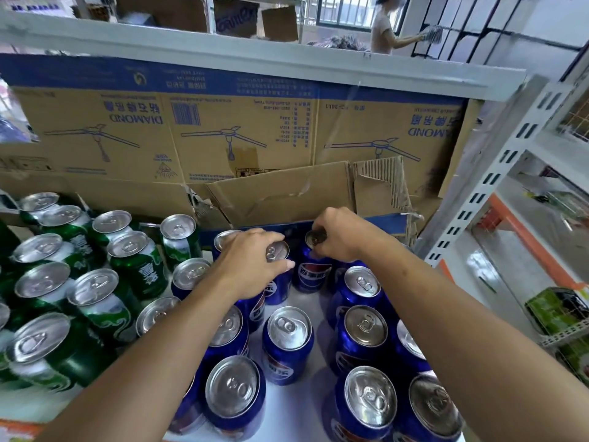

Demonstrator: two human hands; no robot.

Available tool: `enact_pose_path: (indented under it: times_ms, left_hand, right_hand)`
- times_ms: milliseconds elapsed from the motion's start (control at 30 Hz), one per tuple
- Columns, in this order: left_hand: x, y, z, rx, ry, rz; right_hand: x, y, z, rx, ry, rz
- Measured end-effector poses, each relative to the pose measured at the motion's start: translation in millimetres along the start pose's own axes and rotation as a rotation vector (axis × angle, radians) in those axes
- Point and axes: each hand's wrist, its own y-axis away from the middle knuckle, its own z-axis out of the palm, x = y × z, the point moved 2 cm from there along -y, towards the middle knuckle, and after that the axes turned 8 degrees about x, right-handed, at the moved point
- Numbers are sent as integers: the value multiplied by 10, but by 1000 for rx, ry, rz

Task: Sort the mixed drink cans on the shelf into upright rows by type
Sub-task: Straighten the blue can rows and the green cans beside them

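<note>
Left hand (251,263) grips the rim of a blue can (279,290), right hand (342,239) pinches a second blue can (310,275), centre frame, likely seating both upright in their row; green cans (137,260) stand grouped left on the shelf (287,409)

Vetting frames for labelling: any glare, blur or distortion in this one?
Head view: wide-angle bends the shelf edge; bright reflections on can lids; right hand slightly motion-blurred; person behind is soft; lighting even, shadows faint.
</note>
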Motion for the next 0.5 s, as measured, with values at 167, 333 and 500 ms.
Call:
enact_pose_path:
  times_ms: [167, 333, 500]
  left_hand:
    - [21, 4, -7, -6, -15, 6]
    - [36, 11, -18, -1, -29, 13]
    - [28, 9, -14, -3, -30, 11]
  right_hand:
    - [47, 30, 24, -4, -23, -17]
    - [74, 42, 91, 27, -60, -32]
    - [111, 87, 109, 44, -55, -25]
